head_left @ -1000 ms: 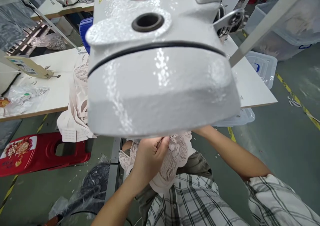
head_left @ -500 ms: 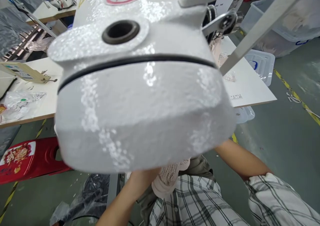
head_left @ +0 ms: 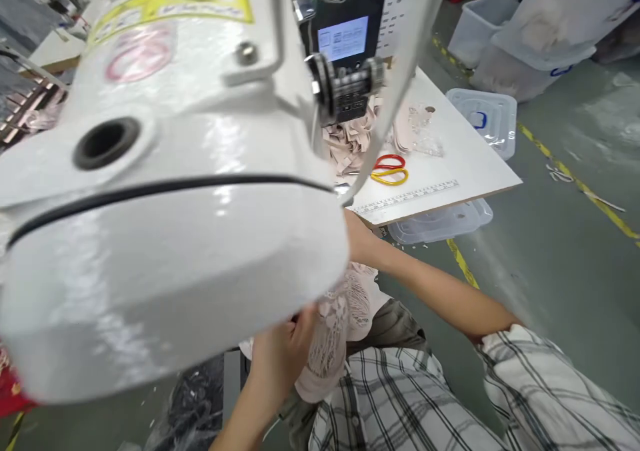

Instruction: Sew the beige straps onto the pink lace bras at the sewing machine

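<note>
A white sewing machine head (head_left: 190,284) fills the left and middle of the view and covers the sewing area. Below its lower edge my left hand (head_left: 285,351) shows in part, fingers bent and closed on pale pink lace fabric (head_left: 327,344). Some fingertips are hidden behind the machine. The lace hangs over my lap in scalloped folds. My right hand (head_left: 356,236) reaches in behind the machine's right end, above the lace. Only the back of it near the wrist shows, and its fingers are hidden.
On the white table (head_left: 480,181) lie red-and-yellow-handled scissors (head_left: 390,170), a clear ruler (head_left: 405,198) and pink fabric strips (head_left: 347,146). A lit control screen (head_left: 343,38) stands behind. Clear plastic bins (head_left: 535,44) and a lid (head_left: 485,118) are on the floor at right.
The view has swung right, so the machine sits further left. The screen, scissors and ruler now show. More of my left hand has come out from behind the machine.
</note>
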`<state>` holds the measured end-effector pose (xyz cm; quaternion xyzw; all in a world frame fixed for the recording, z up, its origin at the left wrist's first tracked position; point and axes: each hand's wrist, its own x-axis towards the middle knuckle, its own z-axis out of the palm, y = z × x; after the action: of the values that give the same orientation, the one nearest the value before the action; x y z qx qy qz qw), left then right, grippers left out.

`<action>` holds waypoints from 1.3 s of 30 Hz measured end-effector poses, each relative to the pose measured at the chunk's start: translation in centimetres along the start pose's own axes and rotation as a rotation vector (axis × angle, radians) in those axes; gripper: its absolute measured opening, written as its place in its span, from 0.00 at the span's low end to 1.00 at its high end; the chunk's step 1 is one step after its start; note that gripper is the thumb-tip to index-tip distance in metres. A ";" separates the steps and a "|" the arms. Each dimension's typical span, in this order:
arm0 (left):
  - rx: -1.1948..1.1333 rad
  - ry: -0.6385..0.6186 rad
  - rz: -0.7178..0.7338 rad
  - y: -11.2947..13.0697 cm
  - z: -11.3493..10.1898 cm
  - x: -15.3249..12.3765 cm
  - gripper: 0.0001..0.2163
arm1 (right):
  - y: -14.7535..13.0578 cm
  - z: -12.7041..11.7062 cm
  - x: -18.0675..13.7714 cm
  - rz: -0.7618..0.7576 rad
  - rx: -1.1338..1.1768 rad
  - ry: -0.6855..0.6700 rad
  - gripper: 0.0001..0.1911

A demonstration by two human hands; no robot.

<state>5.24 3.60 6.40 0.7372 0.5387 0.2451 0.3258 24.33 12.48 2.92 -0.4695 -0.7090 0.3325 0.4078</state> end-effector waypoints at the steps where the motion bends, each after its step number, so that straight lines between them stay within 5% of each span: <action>1: 0.026 0.019 0.028 -0.1 0.0 -0.1 0.14 | -0.1 0.0 0.0 -0.010 -0.002 0.004 0.03; 6: 0.138 0.135 0.164 -0.6 0.1 -0.3 0.13 | -0.5 0.1 -0.2 -0.030 0.002 0.061 0.03; 13: 0.187 0.338 0.149 -2.4 1.0 -0.7 0.11 | -0.7 0.5 -0.2 -0.030 -0.094 0.089 0.04; 28: 0.093 0.368 0.070 -2.5 1.7 -0.4 0.09 | -0.6 0.2 -0.4 -0.065 -0.019 0.100 0.03; 34: 0.227 0.419 0.184 -3.0 2.0 -0.5 0.11 | -0.7 -0.2 -0.5 -0.069 0.024 0.095 0.05; 39: 0.522 0.581 0.427 -1.3 3.5 -1.3 0.14 | -0.4 0.0 -0.9 -0.077 0.030 0.110 0.04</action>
<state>6.57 1.86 3.09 0.7900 0.4874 0.3598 -0.0940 24.32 11.54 3.04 -0.4533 -0.6980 0.3009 0.4655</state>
